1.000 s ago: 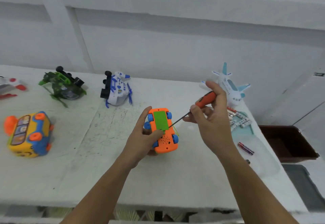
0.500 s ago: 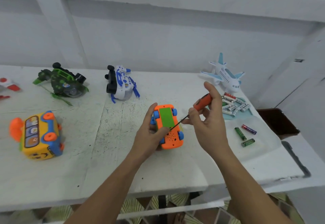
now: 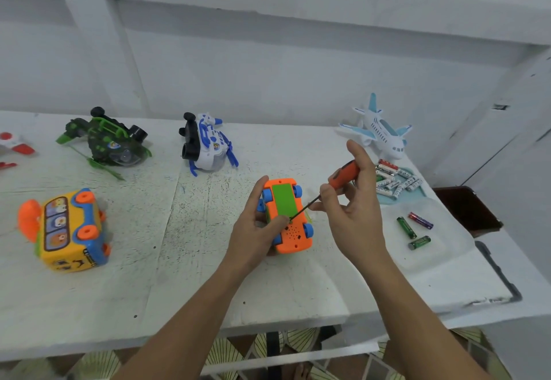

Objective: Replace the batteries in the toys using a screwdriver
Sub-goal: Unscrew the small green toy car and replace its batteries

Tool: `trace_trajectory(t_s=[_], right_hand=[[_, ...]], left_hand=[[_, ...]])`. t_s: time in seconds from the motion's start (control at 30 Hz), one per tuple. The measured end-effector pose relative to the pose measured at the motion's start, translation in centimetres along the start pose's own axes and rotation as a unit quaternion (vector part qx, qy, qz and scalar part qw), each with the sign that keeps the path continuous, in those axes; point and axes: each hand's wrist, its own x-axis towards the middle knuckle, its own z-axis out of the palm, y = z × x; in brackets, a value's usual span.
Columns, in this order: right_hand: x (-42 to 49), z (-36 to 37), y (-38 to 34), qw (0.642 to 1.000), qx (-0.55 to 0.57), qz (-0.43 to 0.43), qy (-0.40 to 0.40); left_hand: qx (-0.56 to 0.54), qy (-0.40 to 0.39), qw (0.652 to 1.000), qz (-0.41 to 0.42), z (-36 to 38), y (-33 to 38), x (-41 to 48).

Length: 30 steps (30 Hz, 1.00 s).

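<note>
Forearms reach in over the near edge of the white surface [image 3: 149, 275]. Left hand [image 3: 253, 230] has its grip curled round the left side of the upturned orange toy car [image 3: 295, 235], thumb beside the green cover [image 3: 283, 199]. Right hand [image 3: 354, 209] has its grip pinching the orange-handled screwdriver [image 3: 344, 174]; the tip seems to meet the cover's near edge, though it is too small to be sure. Right of the car lie 3 loose batteries [image 3: 406, 227]; well left of it is a yellow bus toy [image 3: 68, 230]. Beyond the car, rightward, are a battery pile [image 3: 396, 182] and a white airplane [image 3: 384, 135]; leftward, a white-and-blue helicopter toy [image 3: 205, 144] and a green helicopter toy [image 3: 110, 141].
</note>
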Motion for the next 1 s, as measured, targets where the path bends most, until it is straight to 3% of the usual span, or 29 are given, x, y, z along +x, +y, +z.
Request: trace_trajectory(t_s=[0.57, 0.77, 1.0], right_hand=[[0.5, -0.4, -2.5, 0.978, -0.115, -0.160, -0.065], [0.8, -0.9, -3.5, 0.980, -0.043, -0.102, -0.167], [1.6, -1.0, -3.4, 0.984, -0.065, -0.126, -0.108]], left_hand=[[0.017, 0.012, 1.000, 0.001, 0.1, 0.0, -0.1], [0.029, 0.012, 0.999, -0.006, 0.1, 0.0, -0.1], [0.016, 0.010, 1.000, -0.009, 0.1, -0.1, -0.1]])
